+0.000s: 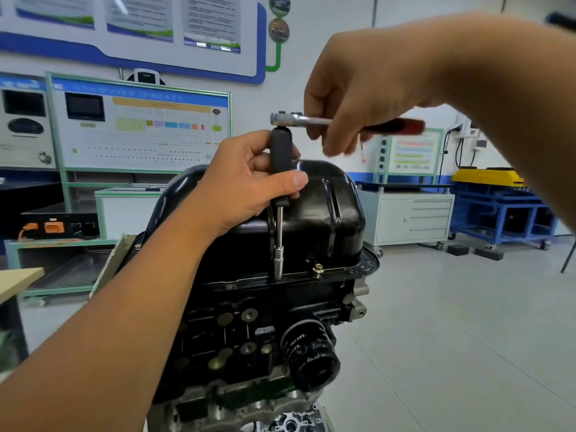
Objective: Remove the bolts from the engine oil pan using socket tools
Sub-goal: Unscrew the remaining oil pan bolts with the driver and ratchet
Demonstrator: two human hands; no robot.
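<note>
A black oil pan (324, 210) sits on top of an upturned engine block (249, 325). My left hand (246, 182) grips the black handle of a socket driver (280, 160) held upright; its silver socket (278, 263) rests on the pan's front flange. My right hand (358, 98) holds a chrome ratchet (299, 119) with a red and black grip, level, its head just above the driver's top end. A brass-coloured bolt (318, 269) stands raised on the flange just right of the socket.
A black oil filter (311, 357) juts from the block's front. Behind are training display boards (140, 129), a white drawer cabinet (411, 216) on castors and a blue cart (501, 213) with a yellow top. A wooden table corner (15, 279) is at the left.
</note>
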